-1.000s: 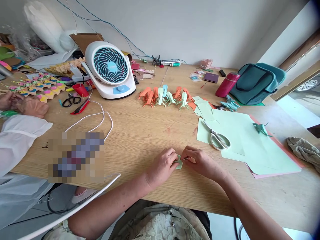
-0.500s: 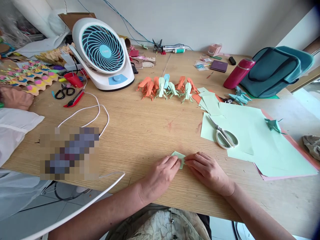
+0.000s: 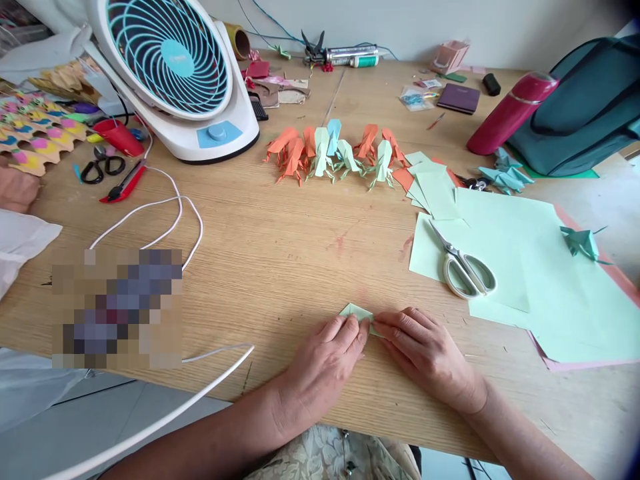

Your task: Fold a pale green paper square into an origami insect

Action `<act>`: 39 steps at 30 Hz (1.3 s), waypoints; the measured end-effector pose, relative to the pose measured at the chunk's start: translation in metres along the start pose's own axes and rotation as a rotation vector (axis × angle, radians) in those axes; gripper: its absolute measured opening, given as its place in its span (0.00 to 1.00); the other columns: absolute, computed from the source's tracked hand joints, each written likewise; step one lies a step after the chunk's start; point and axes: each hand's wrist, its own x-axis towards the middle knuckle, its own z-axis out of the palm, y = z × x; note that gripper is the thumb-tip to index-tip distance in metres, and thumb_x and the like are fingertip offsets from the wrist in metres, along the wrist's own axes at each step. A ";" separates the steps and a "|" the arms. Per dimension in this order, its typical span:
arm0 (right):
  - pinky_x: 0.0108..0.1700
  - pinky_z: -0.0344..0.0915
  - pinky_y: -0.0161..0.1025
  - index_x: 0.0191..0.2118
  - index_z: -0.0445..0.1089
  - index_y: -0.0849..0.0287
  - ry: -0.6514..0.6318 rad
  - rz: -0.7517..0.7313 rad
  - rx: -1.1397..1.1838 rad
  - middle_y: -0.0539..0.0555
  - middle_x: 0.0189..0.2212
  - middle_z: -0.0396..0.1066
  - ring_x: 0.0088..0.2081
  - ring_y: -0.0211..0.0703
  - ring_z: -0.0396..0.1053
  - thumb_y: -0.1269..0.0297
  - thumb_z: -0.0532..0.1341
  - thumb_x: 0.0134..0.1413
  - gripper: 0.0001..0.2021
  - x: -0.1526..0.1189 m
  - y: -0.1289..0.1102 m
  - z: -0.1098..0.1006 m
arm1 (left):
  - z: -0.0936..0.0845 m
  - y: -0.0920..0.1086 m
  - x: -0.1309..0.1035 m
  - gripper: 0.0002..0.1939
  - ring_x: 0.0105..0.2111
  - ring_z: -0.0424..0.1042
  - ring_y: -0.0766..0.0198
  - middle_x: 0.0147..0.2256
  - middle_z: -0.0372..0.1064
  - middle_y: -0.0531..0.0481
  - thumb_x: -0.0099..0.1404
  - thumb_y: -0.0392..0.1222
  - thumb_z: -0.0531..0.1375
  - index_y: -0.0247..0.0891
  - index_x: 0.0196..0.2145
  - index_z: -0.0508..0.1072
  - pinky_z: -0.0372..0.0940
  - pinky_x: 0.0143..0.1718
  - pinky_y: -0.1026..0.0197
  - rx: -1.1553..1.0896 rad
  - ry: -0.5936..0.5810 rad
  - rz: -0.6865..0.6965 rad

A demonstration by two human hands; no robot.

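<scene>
At the near edge of the counter (image 3: 280,253), head view: folded pale-green paper (image 3: 353,311), small, lying low on the wood and partly covered from the near side. Left grip (image 3: 320,363) grasping that paper from its left and near side, fingertips pressed down on top, likely to stop any sliding; thumb mostly hidden, cannot tell exact position. Right grip (image 3: 427,353) closed on the right end of the same paper in a fingertip pinch, probably for fine control of the edge against the left-side pressure. Hard counter underneath, likely useful backing for pressing. Off to the right, near the right grip: scissors (image 3: 467,270), blades pointing away, handles on the near side, perhaps laid so for quick pick-up; resting on large pale-green sheets (image 3: 505,233), maybe doubling as a weight. Just beyond, small pale-green pieces (image 3: 435,190) in a loose overlapping pile, perhaps left there as handy stock. On the right part of the large sheets, teal paper figure (image 3: 581,243). Farther back, orange, pale-green and blue paper figures (image 3: 321,153) in a row, apparently set out of the way of both arms. Back left, fan (image 3: 179,59) facing the near side, presumably for air at the seat. Back right, bottle (image 3: 513,113) beside teal bag (image 3: 575,113). Far left, another person's hand (image 3: 15,187) and white sleeve (image 3: 25,240), cut off by the frame edge, hold unclear.
</scene>
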 end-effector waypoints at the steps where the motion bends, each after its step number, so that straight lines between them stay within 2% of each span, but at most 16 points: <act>1: 0.38 0.67 0.43 0.48 0.72 0.60 0.000 -0.001 -0.008 0.59 0.42 0.76 0.37 0.45 0.70 0.75 0.57 0.64 0.11 0.000 0.000 0.000 | 0.000 0.000 0.000 0.22 0.47 0.69 0.58 0.50 0.70 0.43 0.71 0.40 0.56 0.31 0.60 0.64 0.65 0.47 0.58 -0.010 0.006 -0.005; 7: 0.38 0.67 0.43 0.44 0.74 0.59 -0.041 0.035 -0.021 0.59 0.42 0.77 0.36 0.44 0.69 0.74 0.57 0.64 0.09 -0.001 -0.002 -0.001 | -0.003 -0.006 -0.002 0.17 0.52 0.69 0.58 0.52 0.70 0.42 0.73 0.33 0.49 0.30 0.57 0.66 0.64 0.57 0.57 -0.152 0.069 0.005; 12: 0.39 0.67 0.43 0.44 0.72 0.59 -0.060 0.100 0.072 0.58 0.42 0.75 0.37 0.45 0.69 0.74 0.58 0.63 0.08 0.000 0.000 -0.001 | -0.013 -0.012 0.000 0.14 0.48 0.72 0.61 0.48 0.72 0.44 0.74 0.31 0.48 0.32 0.51 0.70 0.68 0.54 0.59 -0.389 0.114 -0.096; 16: 0.39 0.67 0.43 0.44 0.73 0.57 -0.044 0.150 0.153 0.57 0.40 0.74 0.37 0.45 0.69 0.74 0.58 0.63 0.09 0.003 0.000 -0.001 | -0.017 -0.013 0.005 0.12 0.46 0.72 0.61 0.47 0.72 0.46 0.72 0.31 0.51 0.35 0.48 0.71 0.70 0.49 0.59 -0.457 0.099 -0.151; 23: 0.40 0.68 0.42 0.41 0.72 0.56 -0.058 0.270 0.280 0.56 0.39 0.73 0.38 0.44 0.71 0.72 0.56 0.65 0.08 0.009 -0.001 -0.004 | -0.017 -0.012 0.020 0.07 0.40 0.70 0.61 0.38 0.70 0.49 0.72 0.34 0.54 0.37 0.37 0.71 0.69 0.41 0.57 -0.512 0.065 -0.265; 33: 0.34 0.67 0.38 0.35 0.71 0.56 -0.068 0.434 0.334 0.55 0.35 0.71 0.33 0.41 0.70 0.66 0.56 0.65 0.08 0.015 -0.005 -0.005 | -0.012 -0.012 0.023 0.09 0.41 0.68 0.61 0.40 0.66 0.48 0.73 0.33 0.51 0.37 0.36 0.69 0.67 0.45 0.58 -0.631 0.090 -0.318; 39: 0.30 0.65 0.36 0.32 0.69 0.56 -0.054 0.490 0.322 0.53 0.32 0.68 0.29 0.38 0.67 0.66 0.57 0.64 0.08 0.015 -0.007 -0.003 | -0.008 -0.012 0.021 0.08 0.42 0.67 0.61 0.41 0.66 0.48 0.73 0.34 0.51 0.37 0.36 0.68 0.67 0.46 0.57 -0.640 0.087 -0.313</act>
